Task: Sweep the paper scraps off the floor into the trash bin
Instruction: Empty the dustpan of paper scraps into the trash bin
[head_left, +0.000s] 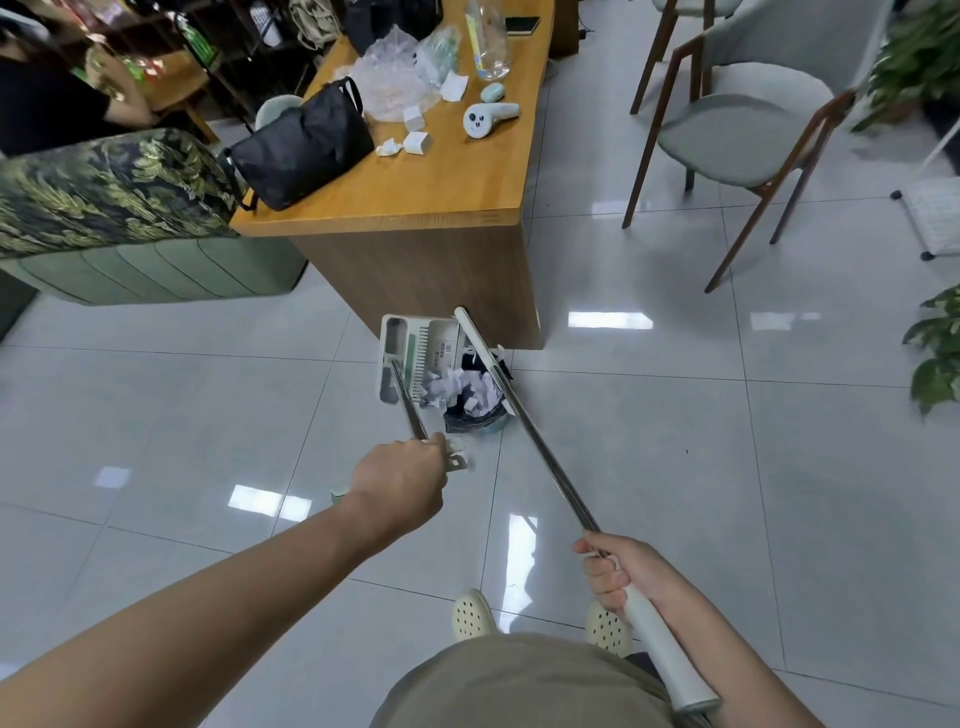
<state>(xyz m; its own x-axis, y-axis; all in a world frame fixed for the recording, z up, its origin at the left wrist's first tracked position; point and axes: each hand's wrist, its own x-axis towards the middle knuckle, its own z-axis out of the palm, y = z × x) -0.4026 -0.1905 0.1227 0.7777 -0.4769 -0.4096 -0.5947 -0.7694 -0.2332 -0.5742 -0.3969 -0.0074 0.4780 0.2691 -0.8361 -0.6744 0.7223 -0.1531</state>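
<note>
My left hand (402, 480) grips the handle of a pale green dustpan (410, 353), which is tipped up over a small trash bin (475, 415) lined with a dark bag. White paper scraps (460, 389) lie at the pan's lip and in the bin. My right hand (621, 571) grips the metal pole of a broom (524, 415). The pole runs up and left past the bin, and its white far end leans by the desk's side panel.
A wooden desk (431, 208) with a black bag and plastic wrappers stands just behind the bin. A green sofa (130, 260) is at left, grey chairs (737, 135) at right, plants at the far right. A person sits at the back left. Glossy tiles surround me.
</note>
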